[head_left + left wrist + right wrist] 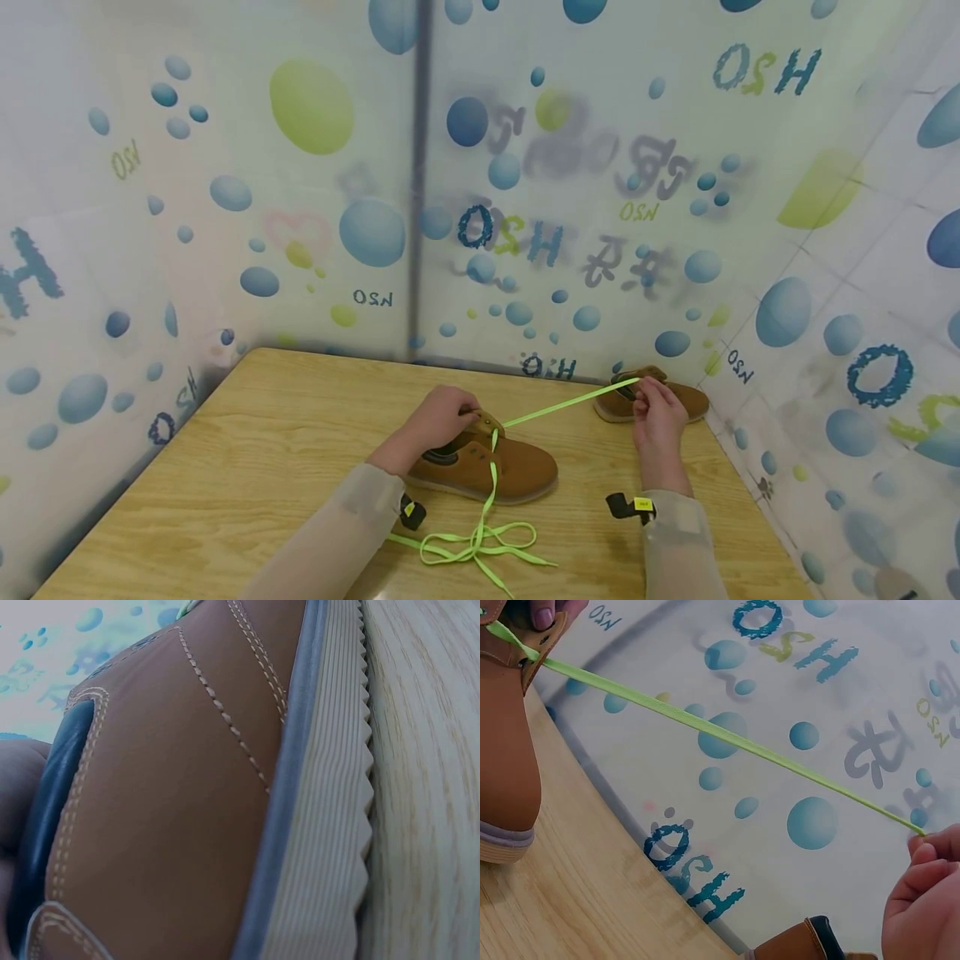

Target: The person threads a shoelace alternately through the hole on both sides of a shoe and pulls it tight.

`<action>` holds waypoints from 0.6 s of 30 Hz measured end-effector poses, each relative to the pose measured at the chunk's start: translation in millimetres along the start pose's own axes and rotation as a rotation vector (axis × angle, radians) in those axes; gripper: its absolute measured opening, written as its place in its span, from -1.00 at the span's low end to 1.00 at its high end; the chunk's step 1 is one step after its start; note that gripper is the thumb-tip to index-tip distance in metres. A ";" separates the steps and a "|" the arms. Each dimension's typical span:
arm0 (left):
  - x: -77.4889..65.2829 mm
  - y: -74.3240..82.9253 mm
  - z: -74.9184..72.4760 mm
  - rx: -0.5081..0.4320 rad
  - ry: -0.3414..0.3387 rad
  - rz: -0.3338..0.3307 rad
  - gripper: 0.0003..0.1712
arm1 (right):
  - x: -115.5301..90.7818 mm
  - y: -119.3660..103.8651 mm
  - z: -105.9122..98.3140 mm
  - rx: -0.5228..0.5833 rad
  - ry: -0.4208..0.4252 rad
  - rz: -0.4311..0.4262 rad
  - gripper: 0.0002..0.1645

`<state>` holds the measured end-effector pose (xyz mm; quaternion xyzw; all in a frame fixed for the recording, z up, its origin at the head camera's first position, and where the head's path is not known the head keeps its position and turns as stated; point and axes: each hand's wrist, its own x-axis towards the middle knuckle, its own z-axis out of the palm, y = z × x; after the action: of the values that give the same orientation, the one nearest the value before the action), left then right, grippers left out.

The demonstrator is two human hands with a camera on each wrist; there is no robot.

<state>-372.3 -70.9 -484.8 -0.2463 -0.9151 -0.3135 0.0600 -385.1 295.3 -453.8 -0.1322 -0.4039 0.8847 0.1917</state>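
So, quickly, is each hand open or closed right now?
Left hand: closed, holding the nearer brown shoe.
Right hand: closed, pinching the taut yellow-green lace.

There are two hands, a left hand (442, 417) and a right hand (660, 408). Two shoes: one near shoe (525, 471) at the left fingers, one far shoe (692, 402) just past the right. One tight lace strand (570, 404) reaches the right fingers. One table (300, 425) below.

The person's left hand (441, 415) arched over the nearer shoe (528, 471), gripping its eyelet flap, while the left forearm (330, 529) slanted in from the shoe's heel side. The right hand (658, 408) — thumb and fingers pinched together — was well beyond the shoe's toe.
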 end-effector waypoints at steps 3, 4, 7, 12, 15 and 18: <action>0.1 0.5 -0.6 0.002 -0.001 0.000 -0.89 | 0.5 -0.6 -0.6 0.017 -0.031 0.002 -0.64; 0.2 0.6 -0.7 0.001 -0.001 -0.001 -0.89 | 0.4 -1.0 -0.9 0.016 -0.046 0.000 -0.64; 0.2 0.3 -1.0 -0.002 -0.002 -0.006 -0.88 | -0.1 -2.2 -0.1 0.043 -0.068 0.003 -0.69; -0.4 0.3 -1.6 -0.011 -0.004 0.000 -0.88 | 0.1 -4.3 1.1 0.098 -0.097 0.020 -0.71; -0.5 0.5 -1.7 -0.018 -0.004 0.002 -0.88 | 0.8 -5.0 0.3 0.107 -0.094 0.005 -0.72; 0.6 0.6 -1.3 -0.014 -0.004 -0.001 -0.89 | 2.1 -5.7 -1.3 0.119 -0.056 -0.010 -0.71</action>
<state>-372.5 -71.0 -483.3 -0.2469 -0.9131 -0.3196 0.0561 -385.1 300.5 -450.4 -0.0936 -0.3564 0.9096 0.1921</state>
